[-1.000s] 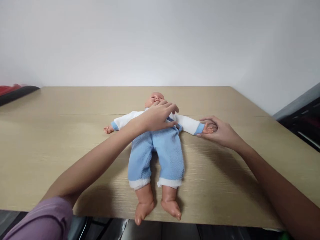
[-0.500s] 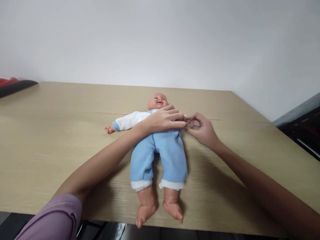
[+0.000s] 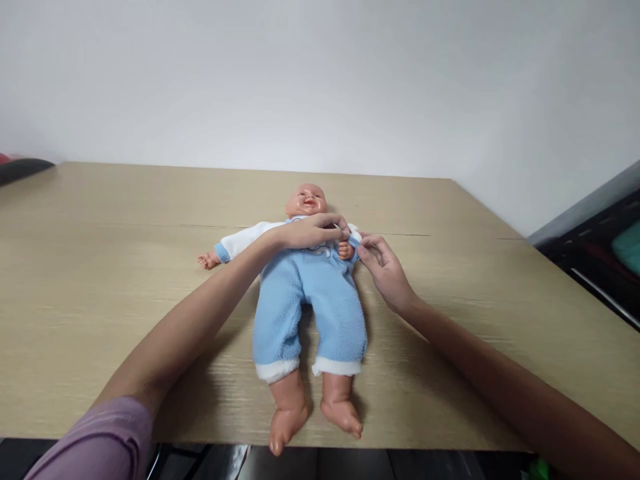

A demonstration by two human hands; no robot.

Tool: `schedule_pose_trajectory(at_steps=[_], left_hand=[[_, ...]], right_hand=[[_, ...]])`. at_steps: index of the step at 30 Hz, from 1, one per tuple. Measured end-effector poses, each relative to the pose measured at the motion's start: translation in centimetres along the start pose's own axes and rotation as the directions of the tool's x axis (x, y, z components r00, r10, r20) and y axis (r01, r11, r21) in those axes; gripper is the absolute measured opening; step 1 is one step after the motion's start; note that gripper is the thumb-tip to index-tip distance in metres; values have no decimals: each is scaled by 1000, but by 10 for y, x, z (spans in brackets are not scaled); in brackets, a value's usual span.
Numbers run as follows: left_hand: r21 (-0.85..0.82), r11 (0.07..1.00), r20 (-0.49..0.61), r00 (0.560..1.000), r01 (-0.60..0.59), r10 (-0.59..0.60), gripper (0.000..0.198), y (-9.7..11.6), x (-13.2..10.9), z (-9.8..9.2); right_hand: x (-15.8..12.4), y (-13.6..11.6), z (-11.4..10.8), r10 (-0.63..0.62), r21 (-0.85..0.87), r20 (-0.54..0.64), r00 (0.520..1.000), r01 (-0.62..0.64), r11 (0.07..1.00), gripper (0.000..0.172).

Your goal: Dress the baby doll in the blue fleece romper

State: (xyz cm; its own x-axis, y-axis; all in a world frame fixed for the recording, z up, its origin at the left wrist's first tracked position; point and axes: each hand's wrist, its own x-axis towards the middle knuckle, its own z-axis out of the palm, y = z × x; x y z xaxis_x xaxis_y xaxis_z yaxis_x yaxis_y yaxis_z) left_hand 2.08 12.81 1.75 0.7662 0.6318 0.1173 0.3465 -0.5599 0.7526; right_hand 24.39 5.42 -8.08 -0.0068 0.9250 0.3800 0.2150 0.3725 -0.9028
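A baby doll (image 3: 310, 293) in a white and light blue fleece outfit lies on its back, feet toward me. My left hand (image 3: 316, 231) reaches across its chest, with closed fingertips on the sleeve (image 3: 355, 239) of the doll's arm at the right. From the other side, my right hand (image 3: 384, 267) pinches the blue cuff of that same sleeve between thumb and fingers. The doll's small hand (image 3: 345, 251) pokes out of the cuff, between my two hands. Its other arm (image 3: 240, 241) is stretched out to the left. My left hand and forearm hide part of the chest.
The doll rests on a wooden table (image 3: 125, 280) with a white wall (image 3: 320, 80) behind it. A dark object (image 3: 23, 171) with a bit of red is at the far left. Beyond the right edge stands a black item (image 3: 590, 253) with something teal on it.
The doll's small hand, hidden between my hands before, now shows at the cuff. My right hand has shifted its pinch to the cuff, and my left fingers have drawn back slightly.
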Motion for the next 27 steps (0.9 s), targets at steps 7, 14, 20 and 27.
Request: schedule_pose_trajectory(at_steps=[7,14,20,27], left_hand=[[121,986,-91,988,-112,124,37,-8,1,6],[239,958,-202,957,-159,210,25,-16,7,15],[397,910,-149,970,-118,191,26,-25,9,22],[583,813,-135,987,9,86,26,-16,6,22]], right_hand=[[5,7,3,24,-19,-45,999,-25,1000,42],[1,-13,-4,-88,-319,-97,991,53,946,37],[-3,-8,-13,-17,-495,39,999,34,868,44],[16,16,-18,-13,-269,26,1000,20,963,24]])
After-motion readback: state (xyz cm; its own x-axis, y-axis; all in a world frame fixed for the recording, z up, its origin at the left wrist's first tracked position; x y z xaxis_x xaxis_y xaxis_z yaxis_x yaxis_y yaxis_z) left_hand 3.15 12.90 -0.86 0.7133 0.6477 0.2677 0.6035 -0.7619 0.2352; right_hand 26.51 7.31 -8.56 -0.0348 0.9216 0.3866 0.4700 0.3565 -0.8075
